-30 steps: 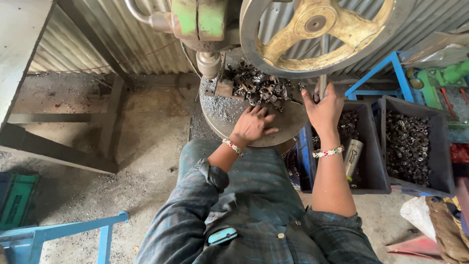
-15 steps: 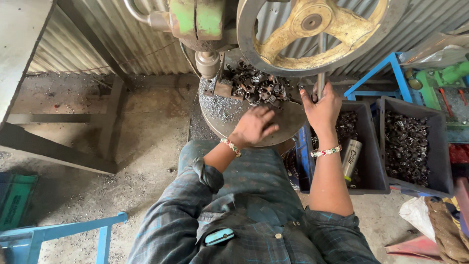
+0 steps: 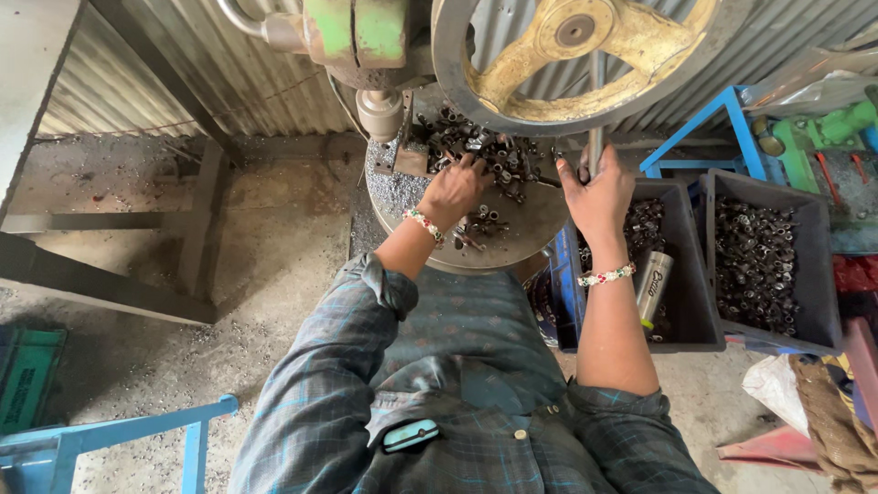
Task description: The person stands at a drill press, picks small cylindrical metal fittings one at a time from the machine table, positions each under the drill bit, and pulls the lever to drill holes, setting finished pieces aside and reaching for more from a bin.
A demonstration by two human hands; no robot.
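Note:
A green press with a large yellow-spoked handwheel [image 3: 585, 46] stands over a round metal table [image 3: 530, 238]. A pile of small dark metal parts [image 3: 476, 151] lies on that table. My left hand [image 3: 455, 190] rests on the table at the near edge of the pile, fingers curled among the parts. My right hand [image 3: 599, 190] is wrapped around a thin vertical metal rod [image 3: 595, 119] that hangs down from the wheel. Both wrists wear beaded bracelets. The press ram [image 3: 382, 112] hangs just left of the pile.
Two dark bins [image 3: 773, 265] of small metal parts stand at my right, one holding a silver bottle [image 3: 654, 285]. A blue metal frame [image 3: 704, 128] is behind them. Corrugated sheet wall at the back. A blue stool [image 3: 119, 439] sits at lower left. Sacks lie at lower right.
My left hand has moved forward from the table's near part into the pile of parts. My right hand stays on the rod.

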